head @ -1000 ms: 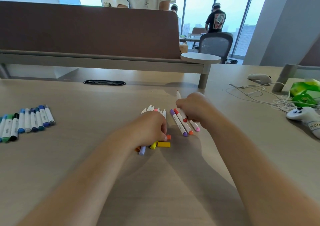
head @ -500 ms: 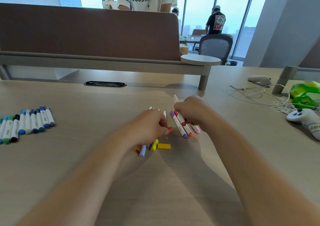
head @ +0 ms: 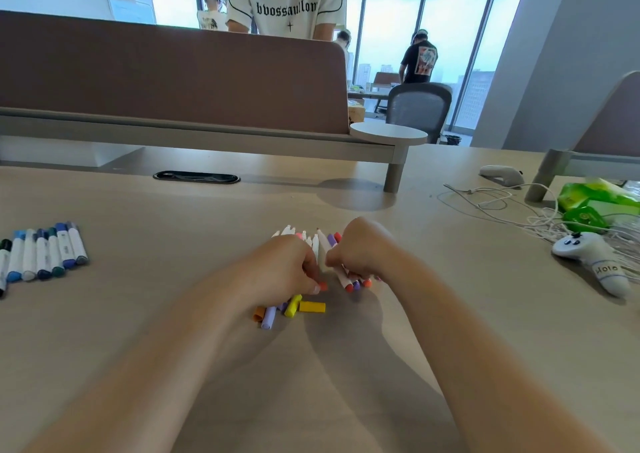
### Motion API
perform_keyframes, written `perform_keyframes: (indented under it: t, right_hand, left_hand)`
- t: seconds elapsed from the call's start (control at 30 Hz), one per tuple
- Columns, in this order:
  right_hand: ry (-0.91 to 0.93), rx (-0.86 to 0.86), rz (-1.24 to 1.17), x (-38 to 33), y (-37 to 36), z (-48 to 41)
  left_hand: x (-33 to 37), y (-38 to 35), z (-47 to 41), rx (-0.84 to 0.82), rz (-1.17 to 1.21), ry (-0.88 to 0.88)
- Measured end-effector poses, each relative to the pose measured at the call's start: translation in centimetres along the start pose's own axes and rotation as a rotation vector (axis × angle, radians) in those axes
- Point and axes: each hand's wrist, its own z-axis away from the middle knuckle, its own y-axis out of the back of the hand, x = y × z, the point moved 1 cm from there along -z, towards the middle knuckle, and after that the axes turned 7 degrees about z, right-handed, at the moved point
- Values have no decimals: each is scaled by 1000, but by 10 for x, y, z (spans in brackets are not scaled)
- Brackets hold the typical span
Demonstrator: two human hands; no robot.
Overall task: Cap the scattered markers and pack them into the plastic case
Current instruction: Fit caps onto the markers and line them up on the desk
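Head view, capping stage. Over the preceding second the right hand [head: 362,250] drew in toward 9 o'clock until its knuckles stood just beside the left hand [head: 284,272]. The marker [head: 323,243] it gripped tilted with it, so that the white barrel pointed to about 11 o'clock in the gap between the hands. The left hand's fingers were curled, and its fingertips appeared to pinch an orange cap [head: 322,286], which had risen from the desk [head: 173,314] beside the loose caps [head: 311,307]. Judged from this closing of the hands, cap and marker were being brought together for seating. The join itself was hidden by the fingers.

The orange cap lay at 4 o'clock of the left hand, at its fingertips. The loose caps lay just beyond at 6 o'clock. White ends of a bunch [head: 289,230] showed at 12 o'clock of that hand. Three capped markers [head: 356,283] lay under the right hand at 6 o'clock. A blue row [head: 45,253] lay well apart at 9 o'clock. No case was in view, so packing seemed not yet begun.
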Motion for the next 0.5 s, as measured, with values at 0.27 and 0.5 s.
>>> perform_keyframes:
  t: [0.27, 0.5]
  right_hand:
    - [-2, 57, 122, -6, -1, -4]
    - [-133, 202, 137, 15, 13, -1]
  left_hand:
    - [-4, 4, -4, 238, 81, -16]
    - [-10, 3, -10, 353, 189, -11]
